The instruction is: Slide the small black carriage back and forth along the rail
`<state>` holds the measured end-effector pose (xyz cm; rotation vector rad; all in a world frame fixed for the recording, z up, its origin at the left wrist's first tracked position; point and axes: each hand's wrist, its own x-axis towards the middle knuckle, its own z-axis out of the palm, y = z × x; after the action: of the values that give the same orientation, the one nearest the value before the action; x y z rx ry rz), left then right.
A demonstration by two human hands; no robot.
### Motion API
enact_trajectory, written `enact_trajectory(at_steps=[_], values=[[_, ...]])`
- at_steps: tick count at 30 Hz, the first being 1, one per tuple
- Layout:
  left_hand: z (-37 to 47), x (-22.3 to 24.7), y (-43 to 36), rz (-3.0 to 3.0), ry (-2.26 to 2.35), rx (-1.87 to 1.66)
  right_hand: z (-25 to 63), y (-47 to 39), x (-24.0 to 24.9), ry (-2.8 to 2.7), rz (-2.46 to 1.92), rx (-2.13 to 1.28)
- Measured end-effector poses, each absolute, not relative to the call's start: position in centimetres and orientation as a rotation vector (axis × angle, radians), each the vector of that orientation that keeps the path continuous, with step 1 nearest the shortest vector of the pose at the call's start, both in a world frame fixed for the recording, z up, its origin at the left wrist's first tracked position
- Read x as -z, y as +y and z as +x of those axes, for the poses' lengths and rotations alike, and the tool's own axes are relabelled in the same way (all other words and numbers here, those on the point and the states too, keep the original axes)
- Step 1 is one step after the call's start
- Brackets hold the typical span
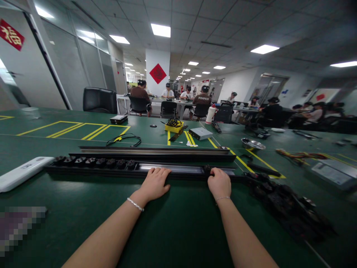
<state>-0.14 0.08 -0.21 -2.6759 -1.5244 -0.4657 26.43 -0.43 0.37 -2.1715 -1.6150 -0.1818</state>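
The green surface (178,223) has yellow tape lines (96,131) and a long black tray (92,172) across its middle. The left hand (156,182) rests fingers on the tray; the right hand (219,183) pinches a small black part (207,169). People (168,92) sit at tables beyond the far edge.

Channel (181,170) before long bar (156,153), parts pile (287,206) rightward

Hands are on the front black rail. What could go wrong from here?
The small black part at the right hand could catch on the front rail's edge. If the left hand pushes forward, that rail might bump the rear rail. Its right end might snag the nearby dark pile.
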Motion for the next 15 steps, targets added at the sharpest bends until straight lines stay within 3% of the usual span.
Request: enact_trajectory(at_steps=[15], values=[[-0.10, 0.02, -0.06, -2.677, -1.528, 0.470, 26.38, -0.66, -0.67, -1.591, -2.167, 0.169]])
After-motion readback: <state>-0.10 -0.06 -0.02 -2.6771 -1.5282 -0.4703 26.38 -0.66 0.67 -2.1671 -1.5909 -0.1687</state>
